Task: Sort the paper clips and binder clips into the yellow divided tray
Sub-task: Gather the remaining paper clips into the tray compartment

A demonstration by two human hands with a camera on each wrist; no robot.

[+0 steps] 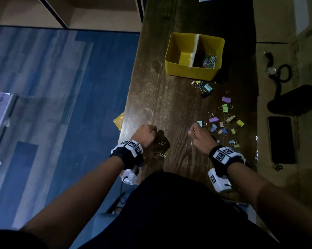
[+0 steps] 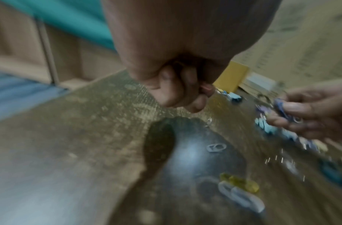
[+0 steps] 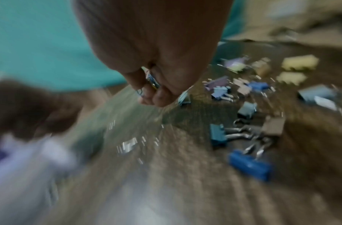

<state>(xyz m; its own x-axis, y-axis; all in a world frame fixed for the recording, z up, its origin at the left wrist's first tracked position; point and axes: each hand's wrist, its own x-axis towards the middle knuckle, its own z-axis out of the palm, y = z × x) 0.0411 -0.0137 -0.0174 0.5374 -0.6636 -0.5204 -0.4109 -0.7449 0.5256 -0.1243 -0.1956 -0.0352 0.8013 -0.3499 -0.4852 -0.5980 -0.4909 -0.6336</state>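
Note:
The yellow divided tray stands at the far middle of the dark wooden table; its right compartment holds a heap of coloured paper clips, its left one looks bare. My left hand hovers as a curled fist over loose paper clips; nothing shows inside it. My right hand pinches a few bluish paper clips just above the table. Pastel binder clips lie scattered to its right.
A smaller group of binder clips lies right in front of the tray. The table's left edge drops to a blue floor. On the tan surface to the right lie a black phone, a dark pouch and a cable.

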